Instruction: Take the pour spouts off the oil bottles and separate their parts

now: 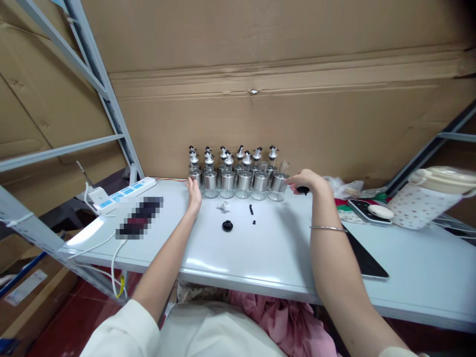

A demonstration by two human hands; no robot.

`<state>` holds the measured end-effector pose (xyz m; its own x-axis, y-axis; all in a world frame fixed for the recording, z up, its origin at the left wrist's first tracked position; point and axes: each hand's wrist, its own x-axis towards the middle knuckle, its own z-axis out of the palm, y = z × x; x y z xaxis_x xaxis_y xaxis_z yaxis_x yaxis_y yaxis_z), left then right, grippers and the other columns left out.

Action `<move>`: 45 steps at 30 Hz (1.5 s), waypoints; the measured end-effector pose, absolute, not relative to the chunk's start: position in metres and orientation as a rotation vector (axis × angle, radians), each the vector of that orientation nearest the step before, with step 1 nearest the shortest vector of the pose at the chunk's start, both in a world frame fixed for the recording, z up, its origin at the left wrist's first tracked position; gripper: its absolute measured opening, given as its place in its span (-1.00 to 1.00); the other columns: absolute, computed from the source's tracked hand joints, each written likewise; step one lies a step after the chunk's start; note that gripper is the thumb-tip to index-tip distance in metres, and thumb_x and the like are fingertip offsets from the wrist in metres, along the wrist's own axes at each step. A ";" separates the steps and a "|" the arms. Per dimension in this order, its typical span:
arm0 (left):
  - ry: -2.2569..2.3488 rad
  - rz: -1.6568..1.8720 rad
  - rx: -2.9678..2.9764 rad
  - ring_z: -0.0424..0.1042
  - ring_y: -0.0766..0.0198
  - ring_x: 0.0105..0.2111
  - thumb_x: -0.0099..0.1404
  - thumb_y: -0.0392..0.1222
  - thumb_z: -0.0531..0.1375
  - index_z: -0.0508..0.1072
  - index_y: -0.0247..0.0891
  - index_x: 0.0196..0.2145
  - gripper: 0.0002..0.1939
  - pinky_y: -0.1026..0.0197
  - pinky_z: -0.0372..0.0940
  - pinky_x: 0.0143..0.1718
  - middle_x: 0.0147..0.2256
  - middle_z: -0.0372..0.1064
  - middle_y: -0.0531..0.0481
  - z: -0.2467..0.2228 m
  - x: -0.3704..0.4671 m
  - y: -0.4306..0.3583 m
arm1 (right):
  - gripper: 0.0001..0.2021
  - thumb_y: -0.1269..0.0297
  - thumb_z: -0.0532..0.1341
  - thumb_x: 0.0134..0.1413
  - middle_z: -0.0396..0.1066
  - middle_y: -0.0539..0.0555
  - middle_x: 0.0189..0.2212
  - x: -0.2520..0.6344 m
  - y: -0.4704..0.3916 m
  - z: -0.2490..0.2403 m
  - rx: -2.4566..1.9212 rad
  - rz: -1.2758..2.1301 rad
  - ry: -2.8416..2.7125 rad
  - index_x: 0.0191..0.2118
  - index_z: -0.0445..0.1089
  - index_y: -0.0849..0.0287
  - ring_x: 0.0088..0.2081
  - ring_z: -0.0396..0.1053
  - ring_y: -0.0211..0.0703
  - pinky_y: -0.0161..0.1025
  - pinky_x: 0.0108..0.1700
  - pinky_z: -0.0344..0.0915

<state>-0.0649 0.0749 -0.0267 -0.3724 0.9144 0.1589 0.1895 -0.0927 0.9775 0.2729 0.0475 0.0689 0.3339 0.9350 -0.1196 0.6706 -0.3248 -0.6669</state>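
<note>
Two rows of glass oil bottles with steel sleeves stand upright on the table; most wear silver pour spouts with black tips. The two front bottles at the right end, one of them this open-necked bottle, have no spout. My left hand lies with stretched fingers against the row's left end. My right hand points its index finger at the rightmost bottle, touching or nearly so, while its curled fingers hold a dark round part, partly hidden. In front lie a clear plastic fitting, a black cap, a black lever and a tiny black piece.
A white power strip with cables lies at the left, near a pixelated dark object. To the right are a black flat panel, a tablet-like device with a white mouse, and a dotted container. Cardboard stands behind.
</note>
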 end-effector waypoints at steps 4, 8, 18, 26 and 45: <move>1.556 1.526 1.222 -0.48 0.33 0.31 0.40 -0.06 -0.23 -0.18 -0.36 0.31 -0.41 0.17 -0.42 0.30 0.33 -0.45 -0.04 -0.026 -0.066 0.075 | -0.72 0.22 0.35 -0.13 0.36 0.10 -0.73 0.266 0.053 0.057 -2.170 0.842 -1.400 -0.38 0.40 0.38 -0.70 0.33 -0.20 -0.30 -0.59 0.33; 1.544 1.536 1.224 -0.47 0.33 0.31 0.40 -0.07 -0.22 -0.18 -0.40 0.30 -0.41 0.19 -0.41 0.30 0.33 -0.43 -0.06 -0.028 -0.066 0.078 | -0.74 0.29 0.30 -0.04 0.35 0.07 -0.75 0.261 0.056 0.052 -2.158 0.901 -1.476 -0.29 0.40 0.43 -0.72 0.31 -0.22 -0.31 -0.60 0.34; 1.522 1.552 1.234 -0.41 0.35 0.31 0.40 -0.10 -0.21 -0.17 -0.33 0.30 -0.43 0.20 -0.36 0.30 0.33 -0.40 -0.02 -0.029 -0.066 0.079 | -0.72 0.30 0.26 0.01 0.39 0.10 -0.70 0.264 0.058 0.048 -2.065 0.949 -1.467 -0.22 0.38 0.46 -0.73 0.28 -0.25 -0.29 -0.62 0.33; 1.565 1.538 1.268 -0.26 0.29 0.31 0.36 -0.14 -0.12 -0.13 -0.26 0.30 -0.42 0.16 -0.28 0.31 0.32 -0.27 -0.04 -0.031 -0.066 0.075 | -0.73 0.15 0.20 0.08 0.45 0.18 -0.52 0.248 0.004 0.122 -1.841 0.659 -1.564 -0.26 0.41 0.30 -0.62 0.35 -0.21 -0.25 -0.53 0.33; 1.218 1.364 2.765 0.16 0.15 0.18 0.35 -0.05 -0.02 0.19 -0.22 0.12 -0.57 -0.12 -0.40 0.30 0.11 0.24 -0.19 -0.008 -0.030 0.017 | -0.81 0.19 0.06 0.09 0.22 -0.07 -0.45 0.092 0.005 0.048 -1.078 1.177 -1.293 -0.18 0.13 0.08 -0.43 0.26 -0.28 -0.38 -0.51 0.16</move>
<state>-0.0303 0.0174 -0.0085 0.3961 0.5373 0.7446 0.6795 -0.7169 0.1559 0.0916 0.0053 0.0482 -0.0615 0.9912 0.1169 -0.0231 0.1157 -0.9930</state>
